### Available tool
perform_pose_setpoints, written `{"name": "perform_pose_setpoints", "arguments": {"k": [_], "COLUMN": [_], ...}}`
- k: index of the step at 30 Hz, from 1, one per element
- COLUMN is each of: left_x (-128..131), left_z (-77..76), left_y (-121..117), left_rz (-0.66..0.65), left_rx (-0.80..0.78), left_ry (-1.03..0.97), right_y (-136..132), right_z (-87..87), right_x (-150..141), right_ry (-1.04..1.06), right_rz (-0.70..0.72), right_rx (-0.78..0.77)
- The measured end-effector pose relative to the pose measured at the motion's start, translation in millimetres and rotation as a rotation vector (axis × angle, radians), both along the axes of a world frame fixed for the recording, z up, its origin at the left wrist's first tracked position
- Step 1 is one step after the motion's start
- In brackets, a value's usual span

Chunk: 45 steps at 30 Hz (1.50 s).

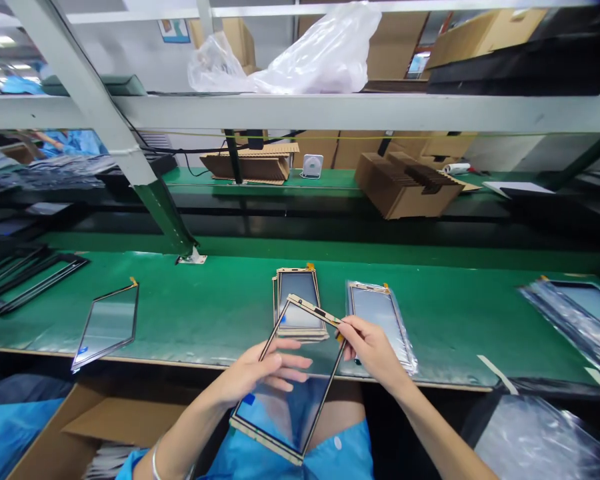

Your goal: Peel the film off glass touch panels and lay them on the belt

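Note:
A clear touch-screen panel [300, 408] with a dark inner border and cream strips at its ends is tilted over the table's front edge. My right hand [367, 343] pinches its upper right corner, beside an orange flex tab. My left hand [273, 370] is spread across the panel's left side, fingers apart; whether it touches the glass I cannot tell. A blue sticker [249, 399] shows near the lower left corner. Behind the panel lies a stack of similar panels [299, 300]. To the right of that stack, more panels [375, 310] lie in clear plastic film.
A single panel [113, 317] lies at the left on the green table [220, 293], near black frames [35, 277]. Film-wrapped panels [575, 320] lie at far right. A slanted post [165, 213] meets the tabletop. Below the edge is an open cardboard box [120, 420].

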<state>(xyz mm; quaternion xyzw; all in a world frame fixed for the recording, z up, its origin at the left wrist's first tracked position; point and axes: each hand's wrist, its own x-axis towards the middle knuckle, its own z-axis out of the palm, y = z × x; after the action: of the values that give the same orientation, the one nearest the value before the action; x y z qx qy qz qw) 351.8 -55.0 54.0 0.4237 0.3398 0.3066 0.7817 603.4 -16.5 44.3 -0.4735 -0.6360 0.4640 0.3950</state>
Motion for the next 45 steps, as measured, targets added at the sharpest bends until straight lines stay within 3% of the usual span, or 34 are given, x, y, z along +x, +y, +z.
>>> {"name": "perform_pose_setpoints", "arguments": {"k": [3,8,12,15,17,20,22,24,27,29,31,33,35,40,45], "left_x": [-5.4,-11.0,-14.5,-16.8,-17.7,-20.3,-24.1,-29.7,-39.2,-44.3,-46.3,-44.2,-38.3,-21.0,-18.6], "left_z": [5.4,16.6,19.8,19.8,18.4,12.5,7.2,2.7,-0.1,0.3,1.4,3.0,5.4,17.4,28.0], "left_y": [-0.4,-1.1,-1.6,-1.4,-0.3,4.8,10.9,18.1,27.7,31.6,33.2,32.4,29.4,17.3,9.8], "left_rz": [-0.055,-0.230,-0.334,-0.389,-0.395,-0.379,-0.376,-0.383,-0.385,-0.379,-0.366,-0.368,-0.395,-0.494,-0.518], "left_rx": [0.051,0.128,0.262,0.267,0.224,0.120,0.047,-0.006,-0.055,-0.079,-0.084,-0.060,-0.019,0.135,0.264], "left_ry": [0.127,0.340,0.410,0.413,0.387,0.276,0.188,0.117,0.048,0.023,0.034,0.080,0.153,0.365,0.480], "right_y": [1.6,9.0,11.0,10.6,9.3,2.5,-7.2,-20.4,-40.5,-48.9,-50.7,-46.0,-37.1,-16.9,-10.0], "right_z": [0.2,36.6,60.6,64.6,61.5,54.8,53.4,56.2,65.0,70.0,71.2,67.6,60.8,53.0,58.0], "right_x": [4.1,-7.2,-16.4,-17.2,-17.2,-16.1,-11.8,-2.3,21.6,39.1,51.2,53.0,43.1,-1.6,-17.8], "right_ry": [-0.218,-0.398,-0.529,-0.596,-0.616,-0.627,-0.558,-0.367,0.026,0.199,0.239,0.134,-0.076,-0.501,-0.623], "right_rz": [0.096,0.230,0.415,0.463,0.462,0.399,0.342,0.312,0.312,0.251,0.055,-0.199,-0.254,0.272,0.430], "right_rx": [0.160,0.426,0.470,0.460,0.532,0.750,0.793,0.636,0.214,0.100,0.186,0.344,0.457,0.552,0.596]}}
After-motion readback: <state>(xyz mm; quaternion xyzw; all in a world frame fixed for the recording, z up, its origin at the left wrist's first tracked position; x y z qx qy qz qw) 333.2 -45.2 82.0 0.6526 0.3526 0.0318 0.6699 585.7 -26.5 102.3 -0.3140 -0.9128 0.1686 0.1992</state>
